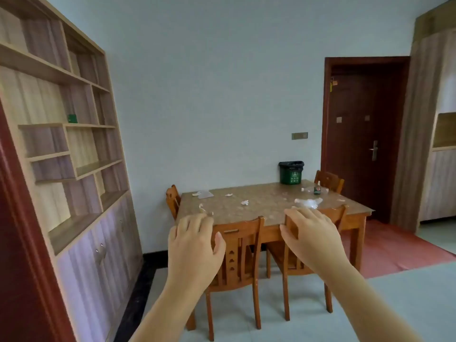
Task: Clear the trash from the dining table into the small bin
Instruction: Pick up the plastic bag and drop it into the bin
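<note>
A wooden dining table (pixel 266 208) stands ahead against the wall. A small green bin (pixel 291 172) with a black liner sits on its far edge. Trash lies scattered on the top: crumpled white tissues (pixel 245 202), a clear plastic wrapper (pixel 204 194) at the far left, a crumpled clear plastic bag (pixel 309 203) at the right, a small dark packet (pixel 316 191) at the far right corner. My left hand (pixel 195 248) and my right hand (pixel 311 240) are raised in front of me, fingers apart, holding nothing, well short of the table.
Two wooden chairs (pixel 237 255) are pushed in at the table's near side, with others at the left end (pixel 172 201) and far right (pixel 329 181). A tall shelf unit (pixel 61 144) lines the left wall. A dark door (pixel 365 134) is at the back right.
</note>
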Demonstrator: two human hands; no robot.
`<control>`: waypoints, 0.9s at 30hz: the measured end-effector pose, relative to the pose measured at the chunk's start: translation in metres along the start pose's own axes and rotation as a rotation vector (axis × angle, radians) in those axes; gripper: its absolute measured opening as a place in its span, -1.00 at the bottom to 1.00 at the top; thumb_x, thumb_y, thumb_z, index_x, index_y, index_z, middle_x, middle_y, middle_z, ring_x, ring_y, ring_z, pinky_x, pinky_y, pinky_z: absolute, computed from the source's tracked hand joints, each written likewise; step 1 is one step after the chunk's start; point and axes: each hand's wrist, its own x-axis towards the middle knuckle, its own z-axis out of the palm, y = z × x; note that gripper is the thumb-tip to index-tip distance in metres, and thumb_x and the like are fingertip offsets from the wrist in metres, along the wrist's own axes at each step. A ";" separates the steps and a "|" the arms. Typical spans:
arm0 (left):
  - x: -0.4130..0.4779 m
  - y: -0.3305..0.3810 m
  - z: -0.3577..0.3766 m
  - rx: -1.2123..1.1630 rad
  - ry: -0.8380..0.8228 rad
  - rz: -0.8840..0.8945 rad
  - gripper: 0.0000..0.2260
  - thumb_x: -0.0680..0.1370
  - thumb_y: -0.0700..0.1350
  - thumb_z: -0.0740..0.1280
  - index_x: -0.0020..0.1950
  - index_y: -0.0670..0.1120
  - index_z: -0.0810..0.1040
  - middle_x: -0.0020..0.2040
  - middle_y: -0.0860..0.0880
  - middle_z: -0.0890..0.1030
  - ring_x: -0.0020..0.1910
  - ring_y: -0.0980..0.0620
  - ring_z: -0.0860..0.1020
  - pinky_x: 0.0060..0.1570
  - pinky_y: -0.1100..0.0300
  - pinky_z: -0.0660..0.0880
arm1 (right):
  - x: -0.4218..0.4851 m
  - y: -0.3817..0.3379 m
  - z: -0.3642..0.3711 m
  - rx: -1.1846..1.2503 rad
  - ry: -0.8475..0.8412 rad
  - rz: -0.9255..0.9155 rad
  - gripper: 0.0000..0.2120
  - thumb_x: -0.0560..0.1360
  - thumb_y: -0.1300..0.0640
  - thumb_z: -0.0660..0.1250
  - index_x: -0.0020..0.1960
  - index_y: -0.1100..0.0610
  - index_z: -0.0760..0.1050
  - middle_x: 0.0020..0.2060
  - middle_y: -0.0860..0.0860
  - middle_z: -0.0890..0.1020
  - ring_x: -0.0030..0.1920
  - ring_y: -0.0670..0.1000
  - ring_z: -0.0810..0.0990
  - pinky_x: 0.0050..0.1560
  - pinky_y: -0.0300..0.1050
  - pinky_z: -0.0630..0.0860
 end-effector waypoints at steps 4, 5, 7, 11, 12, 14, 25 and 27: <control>0.004 0.016 0.038 -0.066 -0.033 0.008 -0.76 0.34 -0.17 0.47 -0.03 -0.19 0.60 -0.04 -0.15 0.65 -0.02 -0.17 0.59 -0.05 -0.09 0.50 | -0.004 0.030 0.015 -0.017 0.021 0.018 -0.66 0.48 0.00 0.25 0.22 0.06 0.44 0.20 0.01 0.55 0.22 0.05 0.46 0.23 0.03 0.36; 0.006 0.022 0.049 -0.079 -0.051 0.015 -0.76 0.34 -0.17 0.46 -0.02 -0.18 0.60 -0.03 -0.15 0.65 -0.01 -0.16 0.58 -0.03 -0.10 0.50 | -0.004 0.040 0.018 -0.017 0.030 0.029 -0.67 0.47 0.01 0.28 0.20 0.07 0.46 0.17 0.03 0.57 0.19 0.07 0.49 0.21 0.04 0.37; 0.009 0.039 0.073 -0.103 -0.084 0.025 -0.75 0.35 -0.15 0.46 -0.01 -0.17 0.60 -0.01 -0.14 0.64 0.02 -0.15 0.58 -0.01 -0.07 0.49 | -0.005 0.065 0.025 -0.011 0.056 0.057 -0.69 0.43 0.05 0.34 0.14 0.10 0.51 0.12 0.07 0.61 0.14 0.11 0.53 0.17 0.09 0.41; 0.022 0.083 0.123 -0.157 -0.114 0.070 -0.75 0.33 -0.17 0.48 -0.02 -0.18 0.60 -0.02 -0.14 0.65 -0.01 -0.15 0.59 -0.04 -0.06 0.50 | 0.000 0.131 0.037 -0.026 0.082 0.125 -0.73 0.38 0.09 0.40 0.06 0.14 0.56 0.04 0.11 0.64 0.07 0.18 0.57 0.08 0.19 0.47; 0.028 0.096 0.137 -0.176 -0.117 0.081 -0.75 0.33 -0.17 0.48 -0.02 -0.18 0.60 -0.02 -0.14 0.65 0.00 -0.15 0.59 -0.04 -0.06 0.50 | 0.003 0.149 0.040 -0.028 0.087 0.143 -0.74 0.38 0.11 0.41 0.05 0.15 0.57 0.04 0.11 0.65 0.06 0.19 0.58 0.07 0.19 0.47; 0.039 0.124 0.166 -0.204 -0.128 0.096 -0.75 0.34 -0.19 0.47 -0.01 -0.18 0.60 -0.01 -0.15 0.65 0.01 -0.16 0.58 -0.03 -0.05 0.49 | 0.010 0.189 0.044 -0.053 0.087 0.186 -0.73 0.38 0.12 0.41 0.05 0.16 0.56 0.06 0.12 0.64 0.08 0.20 0.56 0.09 0.17 0.45; 0.077 0.257 0.316 -0.327 -0.306 0.035 -0.76 0.36 -0.25 0.45 0.01 -0.24 0.59 0.03 -0.19 0.63 0.05 -0.20 0.56 0.01 -0.12 0.46 | 0.044 0.374 0.075 -0.079 0.056 0.248 -0.72 0.33 0.18 0.46 0.02 0.21 0.57 -0.03 0.15 0.67 -0.01 0.20 0.61 0.02 0.12 0.51; 0.082 0.275 0.342 -0.329 -0.349 0.036 -0.75 0.37 -0.23 0.44 0.02 -0.23 0.59 0.03 -0.19 0.63 0.06 -0.20 0.55 0.02 -0.13 0.45 | 0.042 0.401 0.085 -0.074 0.030 0.293 -0.77 0.33 0.19 0.46 -0.04 0.21 0.58 -0.04 0.14 0.67 -0.02 0.19 0.61 0.02 0.10 0.51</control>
